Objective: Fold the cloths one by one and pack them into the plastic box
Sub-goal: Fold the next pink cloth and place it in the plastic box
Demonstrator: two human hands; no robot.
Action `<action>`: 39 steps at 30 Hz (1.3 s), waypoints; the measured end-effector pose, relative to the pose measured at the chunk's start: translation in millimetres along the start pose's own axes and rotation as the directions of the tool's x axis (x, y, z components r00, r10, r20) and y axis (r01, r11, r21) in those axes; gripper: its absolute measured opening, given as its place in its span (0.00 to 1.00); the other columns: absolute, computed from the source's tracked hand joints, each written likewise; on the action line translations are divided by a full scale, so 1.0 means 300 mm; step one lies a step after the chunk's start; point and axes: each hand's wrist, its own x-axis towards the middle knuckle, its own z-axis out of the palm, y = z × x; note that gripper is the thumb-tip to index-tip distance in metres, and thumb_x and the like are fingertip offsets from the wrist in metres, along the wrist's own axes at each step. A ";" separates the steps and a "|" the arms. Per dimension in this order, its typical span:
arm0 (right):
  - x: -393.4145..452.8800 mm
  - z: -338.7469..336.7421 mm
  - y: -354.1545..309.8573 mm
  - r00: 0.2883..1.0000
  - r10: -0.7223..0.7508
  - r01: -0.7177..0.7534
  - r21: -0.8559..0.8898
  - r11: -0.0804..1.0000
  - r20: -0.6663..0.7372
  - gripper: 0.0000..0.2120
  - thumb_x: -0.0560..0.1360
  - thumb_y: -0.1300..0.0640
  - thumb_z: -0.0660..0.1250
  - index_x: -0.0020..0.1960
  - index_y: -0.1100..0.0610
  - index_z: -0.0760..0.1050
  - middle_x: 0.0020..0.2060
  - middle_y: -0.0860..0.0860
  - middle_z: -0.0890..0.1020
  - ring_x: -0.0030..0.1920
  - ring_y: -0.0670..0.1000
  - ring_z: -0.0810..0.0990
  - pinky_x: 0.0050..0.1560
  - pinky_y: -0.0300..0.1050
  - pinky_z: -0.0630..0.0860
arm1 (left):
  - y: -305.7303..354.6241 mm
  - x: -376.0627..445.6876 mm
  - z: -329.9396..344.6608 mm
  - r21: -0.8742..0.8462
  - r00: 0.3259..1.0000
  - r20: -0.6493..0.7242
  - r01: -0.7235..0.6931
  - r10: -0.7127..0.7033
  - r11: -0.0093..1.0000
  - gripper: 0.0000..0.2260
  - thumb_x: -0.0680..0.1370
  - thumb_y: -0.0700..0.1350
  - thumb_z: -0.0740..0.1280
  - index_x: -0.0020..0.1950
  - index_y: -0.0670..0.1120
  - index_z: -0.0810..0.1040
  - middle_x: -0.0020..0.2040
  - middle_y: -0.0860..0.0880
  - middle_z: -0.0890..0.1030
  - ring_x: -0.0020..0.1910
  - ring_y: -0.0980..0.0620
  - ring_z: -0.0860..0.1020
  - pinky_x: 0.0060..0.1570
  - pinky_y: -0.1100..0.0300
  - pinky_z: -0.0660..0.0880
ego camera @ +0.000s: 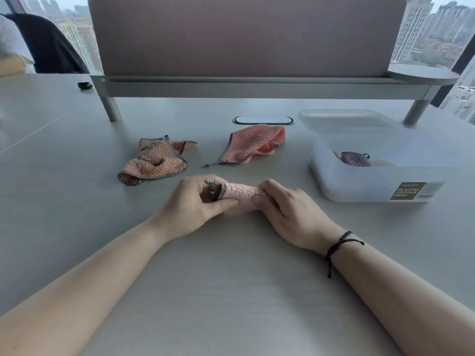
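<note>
Left hand: the left hand (pixel 195 201) sits near the middle of the grey table (pixel 231 291), fingers curled over the left end of a pale pink waffle-textured cloth with a dark checked border (pixel 241 195), thumb pressed along its near side; the checked edge pokes up between the fingers.
Right hand: the right hand (pixel 288 211) grips the right end of that same cloth, fingers wrapped round it (a black cord bracelet (pixel 339 242) circles the wrist).
Held cloth: bunched into a short roll-like bundle between the two hands, low against the table; whether it rests on the surface I cannot tell.
Crumpled cloth: a salmon-orange cloth with checked trim (pixel 154 161) lies rumpled on the table, farther away and to the left of the hands.
Second loose cloth: another salmon-orange cloth with checked trim (pixel 252 145), loosely doubled over, lies farther off and slightly right of the hands, apart from the first.
Box: a translucent white plastic box with a printed label (pixel 359 186) stands at the right, well apart from the hands; inside, a purplish cloth (pixel 356 158) shows above the wall.
Lid: a clear plastic lid (pixel 344 122) leans at the box's far edge.
Far side: a mauve desk divider on grey legs (pixel 246 34) spans the table; an oval cable port (pixel 263 120) sits just beyond the second cloth.
</note>
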 end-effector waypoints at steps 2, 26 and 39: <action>-0.009 -0.010 -0.015 0.995 0.098 -0.088 0.241 0.967 -0.032 0.11 0.79 0.44 0.65 0.51 0.51 0.75 0.36 0.45 0.80 0.38 0.51 0.80 0.40 0.47 0.76 | 0.027 0.000 -0.005 -0.171 0.999 -0.023 0.028 -0.033 0.985 0.04 0.73 0.40 0.76 0.42 0.42 0.83 0.39 0.48 0.84 0.39 0.53 0.80 0.41 0.57 0.77; -0.103 -0.410 0.046 0.851 0.256 -0.518 0.814 0.262 0.459 0.19 0.72 0.55 0.70 0.57 0.67 0.79 0.50 0.62 0.85 0.50 0.56 0.85 0.53 0.49 0.83 | 0.443 0.345 0.201 -0.444 0.933 0.224 0.356 -0.282 0.823 0.16 0.76 0.43 0.73 0.60 0.36 0.77 0.52 0.39 0.84 0.48 0.44 0.83 0.46 0.47 0.84; -0.018 -0.733 0.403 0.747 0.664 -0.555 0.577 0.599 0.029 0.32 0.67 0.67 0.78 0.66 0.55 0.68 0.49 0.64 0.82 0.43 0.62 0.86 0.43 0.58 0.84 | 0.583 0.798 0.527 -0.366 0.884 0.389 0.407 -0.260 0.837 0.11 0.77 0.42 0.72 0.56 0.38 0.78 0.46 0.42 0.85 0.40 0.47 0.85 0.42 0.54 0.84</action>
